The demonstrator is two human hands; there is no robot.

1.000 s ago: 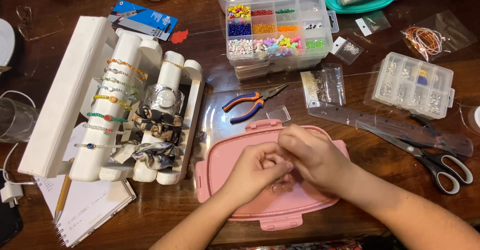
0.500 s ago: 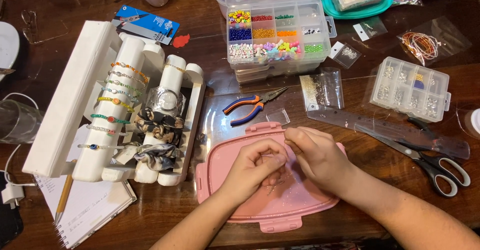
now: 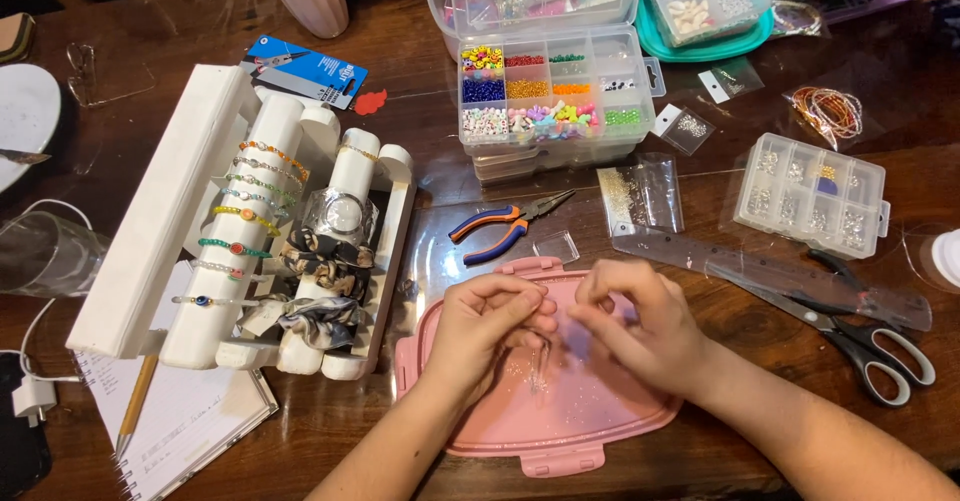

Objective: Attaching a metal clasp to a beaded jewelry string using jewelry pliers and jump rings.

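Left hand (image 3: 487, 323) and right hand (image 3: 634, 323) meet over pink lid (image 3: 560, 416), fingers curled narrow, pinching thin clear thread (image 3: 540, 361) between them; what else they hold, cannot tell. Likely threading or knotting step. Pliers (image 3: 505, 229) just beyond lid, bead box (image 3: 552, 96) farther back.

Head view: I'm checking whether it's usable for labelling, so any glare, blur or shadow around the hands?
Head view: sharp overall; glare on the dark table by the pliers; left hand and right hand are crisp, casting soft shadow on the pink lid.
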